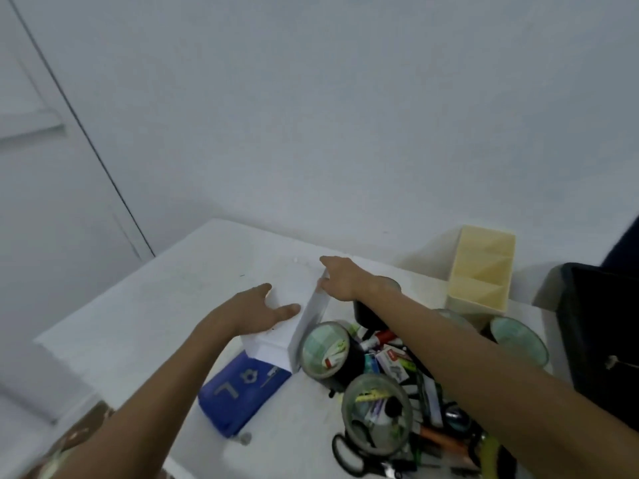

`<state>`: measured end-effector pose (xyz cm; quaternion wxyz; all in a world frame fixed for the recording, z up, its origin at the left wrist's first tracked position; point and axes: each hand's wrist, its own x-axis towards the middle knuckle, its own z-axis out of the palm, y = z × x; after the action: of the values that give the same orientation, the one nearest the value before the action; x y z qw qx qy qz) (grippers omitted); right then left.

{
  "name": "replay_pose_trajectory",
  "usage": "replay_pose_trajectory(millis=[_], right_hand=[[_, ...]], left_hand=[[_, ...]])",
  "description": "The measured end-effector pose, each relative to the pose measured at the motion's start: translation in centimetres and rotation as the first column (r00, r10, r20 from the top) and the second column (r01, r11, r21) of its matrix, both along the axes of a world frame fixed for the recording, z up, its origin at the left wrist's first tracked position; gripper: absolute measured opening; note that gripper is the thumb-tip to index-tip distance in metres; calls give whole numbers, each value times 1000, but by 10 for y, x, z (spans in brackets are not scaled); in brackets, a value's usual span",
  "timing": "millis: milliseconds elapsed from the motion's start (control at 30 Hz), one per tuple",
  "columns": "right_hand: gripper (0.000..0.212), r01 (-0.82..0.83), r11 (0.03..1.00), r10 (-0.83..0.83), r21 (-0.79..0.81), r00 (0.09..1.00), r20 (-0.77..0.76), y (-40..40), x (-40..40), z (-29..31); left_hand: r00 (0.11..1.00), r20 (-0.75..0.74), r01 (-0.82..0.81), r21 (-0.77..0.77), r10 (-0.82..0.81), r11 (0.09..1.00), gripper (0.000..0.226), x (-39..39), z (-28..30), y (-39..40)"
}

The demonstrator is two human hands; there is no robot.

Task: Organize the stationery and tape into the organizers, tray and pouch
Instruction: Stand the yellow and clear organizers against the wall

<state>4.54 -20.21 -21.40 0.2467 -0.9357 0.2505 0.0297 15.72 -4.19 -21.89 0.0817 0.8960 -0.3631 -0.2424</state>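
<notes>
White tray (307,326) is gripped at its far rim by the right hand (340,278) while the open left hand (257,311) steadies it; shift it level, clear of the tape rolls (326,354).

Head view, looking forward and down over your arms.
You are facing a white table (145,305) against a pale wall (345,115), seeing it close, with the wall filling the upper frame.

Black box (601,333) cut off right
</notes>
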Motion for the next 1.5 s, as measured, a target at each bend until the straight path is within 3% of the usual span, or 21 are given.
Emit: replay_pose_trajectory(millis=[67,200,267,333,400,533,667,800,900,1033,1167,1300,1500], right_hand=[[55,-23,1000,23,11,1000,-11,1,3,-1],[61,-88,996,87,-13,995,-41,0,-1,-9],[69,-111,994,111,-17,994,-5,-2,-7,-13],[87,-133,991,135,-32,989,65,-5,-16,-13],[107,-175,978,190,-110,971,142,-8,-23,-8],[125,-170,951,259,-257,893,368,-15,-40,14],[104,-59,970,191,-237,790,583,-33,-53,35],[78,61,994,-108,92,721,685,-64,-79,49],[78,195,950,-310,243,653,691,-91,-96,50],[89,315,905,-426,287,696,578,-118,-106,46],[92,305,875,-467,376,738,487,-132,-107,35],[87,302,853,-491,426,742,456,-139,-106,19],[73,344,876,-471,336,759,449,-140,-102,7]], left_hand=[[999,-39,-26,-46,25,999,108,-7,-10,2],[996,41,-68,-108,73,992,75,-20,-4,-7],[992,80,-85,-139,97,987,75,-21,9,-13],[985,117,-106,-183,129,977,84,-17,30,-22],[984,125,-100,-204,127,974,74,-9,58,-35],[998,-27,-56,-155,53,986,67,-4,122,-68],[994,-96,38,-155,-53,987,64,-17,160,-101],[959,-231,38,-464,-162,885,58,-23,163,-126],[874,-354,27,-648,-333,762,39,-32,149,-138],[838,-372,96,-620,-400,779,35,-44,121,-154],[888,-229,159,-660,-398,734,46,-53,100,-168],[892,-210,174,-656,-400,734,51,-50,82,-184],[891,-250,147,-630,-379,762,54,-44,62,-201]])
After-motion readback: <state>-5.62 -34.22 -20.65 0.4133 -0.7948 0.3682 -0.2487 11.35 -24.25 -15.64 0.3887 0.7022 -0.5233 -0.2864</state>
